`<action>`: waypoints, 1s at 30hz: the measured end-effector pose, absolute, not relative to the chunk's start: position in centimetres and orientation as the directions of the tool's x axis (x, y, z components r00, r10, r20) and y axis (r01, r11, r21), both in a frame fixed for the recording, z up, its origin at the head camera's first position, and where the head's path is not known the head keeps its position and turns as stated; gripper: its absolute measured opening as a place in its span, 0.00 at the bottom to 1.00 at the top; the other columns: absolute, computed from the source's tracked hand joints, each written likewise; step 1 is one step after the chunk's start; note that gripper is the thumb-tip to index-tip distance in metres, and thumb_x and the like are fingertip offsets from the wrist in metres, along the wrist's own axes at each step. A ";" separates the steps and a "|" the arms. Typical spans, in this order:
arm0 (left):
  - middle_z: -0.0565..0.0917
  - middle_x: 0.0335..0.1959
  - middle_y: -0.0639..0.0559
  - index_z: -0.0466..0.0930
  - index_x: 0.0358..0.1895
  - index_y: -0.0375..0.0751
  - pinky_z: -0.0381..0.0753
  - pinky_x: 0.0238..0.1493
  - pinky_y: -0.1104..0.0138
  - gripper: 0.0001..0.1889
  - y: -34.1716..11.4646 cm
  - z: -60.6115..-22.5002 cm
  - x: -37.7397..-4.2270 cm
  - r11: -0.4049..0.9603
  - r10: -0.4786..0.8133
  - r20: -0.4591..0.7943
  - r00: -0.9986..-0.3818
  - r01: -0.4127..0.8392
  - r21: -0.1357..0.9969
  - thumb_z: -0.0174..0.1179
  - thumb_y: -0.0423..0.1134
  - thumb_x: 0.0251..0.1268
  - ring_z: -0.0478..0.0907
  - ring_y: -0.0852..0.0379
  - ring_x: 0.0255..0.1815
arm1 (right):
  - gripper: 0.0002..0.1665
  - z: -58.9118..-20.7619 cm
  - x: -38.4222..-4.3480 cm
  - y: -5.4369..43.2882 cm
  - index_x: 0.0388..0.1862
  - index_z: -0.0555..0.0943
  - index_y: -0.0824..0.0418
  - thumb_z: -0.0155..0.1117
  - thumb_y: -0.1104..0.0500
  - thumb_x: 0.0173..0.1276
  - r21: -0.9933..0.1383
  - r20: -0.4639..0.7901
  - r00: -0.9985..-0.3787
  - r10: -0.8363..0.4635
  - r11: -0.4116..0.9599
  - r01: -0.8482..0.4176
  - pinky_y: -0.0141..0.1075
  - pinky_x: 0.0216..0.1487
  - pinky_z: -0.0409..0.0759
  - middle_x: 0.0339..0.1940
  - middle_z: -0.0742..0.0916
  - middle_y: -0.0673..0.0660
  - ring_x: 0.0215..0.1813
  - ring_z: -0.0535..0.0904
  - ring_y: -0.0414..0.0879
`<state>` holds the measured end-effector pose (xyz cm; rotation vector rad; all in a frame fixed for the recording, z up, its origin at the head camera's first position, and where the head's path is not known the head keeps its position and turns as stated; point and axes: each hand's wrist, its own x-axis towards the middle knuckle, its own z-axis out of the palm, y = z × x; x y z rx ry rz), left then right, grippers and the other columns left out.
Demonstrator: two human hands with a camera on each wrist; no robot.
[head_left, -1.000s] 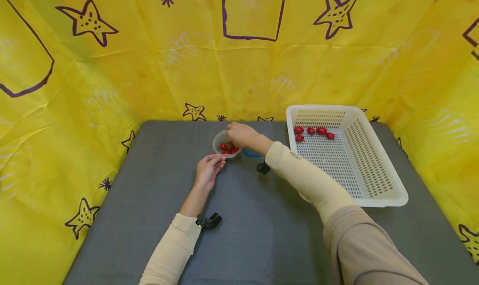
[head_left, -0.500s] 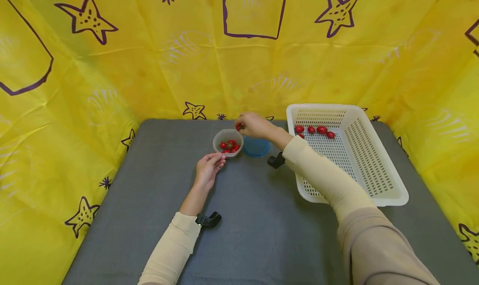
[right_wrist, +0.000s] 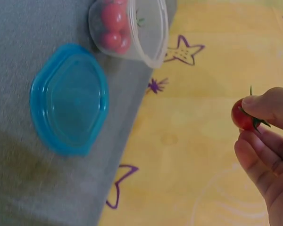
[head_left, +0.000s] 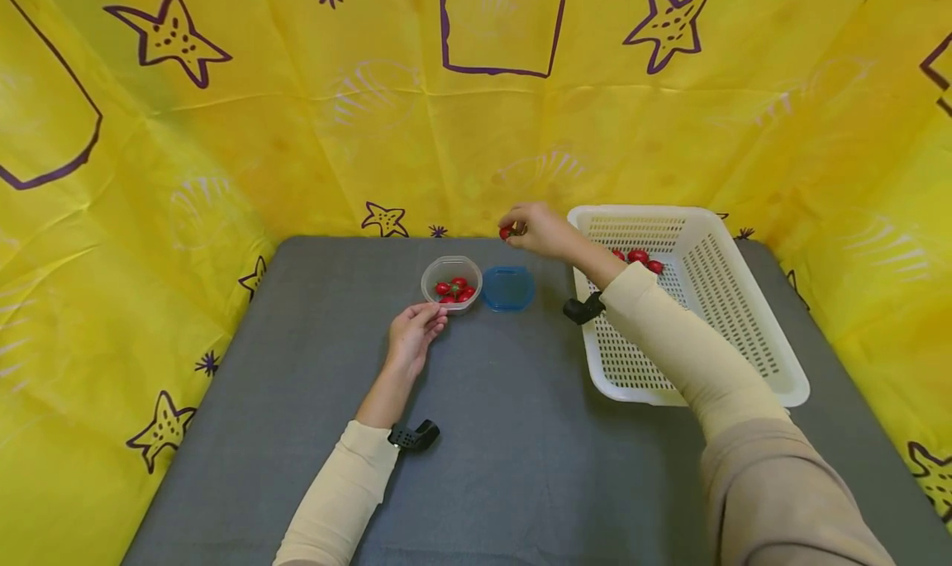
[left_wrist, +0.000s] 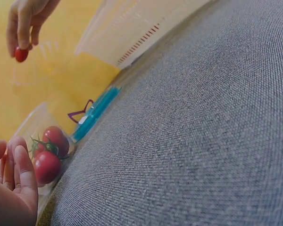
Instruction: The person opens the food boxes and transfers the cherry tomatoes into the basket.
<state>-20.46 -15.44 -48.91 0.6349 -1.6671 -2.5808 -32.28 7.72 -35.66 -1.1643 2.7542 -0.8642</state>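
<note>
My right hand (head_left: 545, 231) pinches a cherry tomato (right_wrist: 245, 115) with a green calyx between thumb and fingers, raised above the back of the table. Several more cherry tomatoes (head_left: 455, 290) lie in a small clear plastic container (head_left: 452, 266), which stands upright without its lid. At the container's near rim, my left hand (head_left: 415, 335) holds the edge with thumb and fingertips. Right beside the container, a blue lid (right_wrist: 73, 101) lies flat on the table. In the left wrist view the container is partly hidden by the left fingers.
A white perforated basket (head_left: 759, 326) stands on the right of the grey table (head_left: 491, 450), with several cherry tomatoes (head_left: 638, 256) at its far left; my right forearm covers part of it. A yellow patterned curtain (head_left: 491, 153) hangs behind and along the sides.
My right hand has lifted away from over the container and moved right toward the basket, carrying a cherry tomato. The blue lid is uncovered. My left hand stays on the container.
</note>
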 end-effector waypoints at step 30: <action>0.85 0.22 0.57 0.75 0.38 0.36 0.83 0.34 0.73 0.02 -15.4 -49.3 -20.8 -0.455 -0.210 -0.338 -0.918 -0.214 0.864 0.57 0.32 0.70 0.82 0.64 0.25 | 0.17 -40.4 -34.8 20.7 0.49 0.82 0.72 0.63 0.65 0.63 -0.532 0.058 -0.937 -0.344 0.784 -0.321 0.46 0.44 0.79 0.45 0.86 0.71 0.44 0.82 0.60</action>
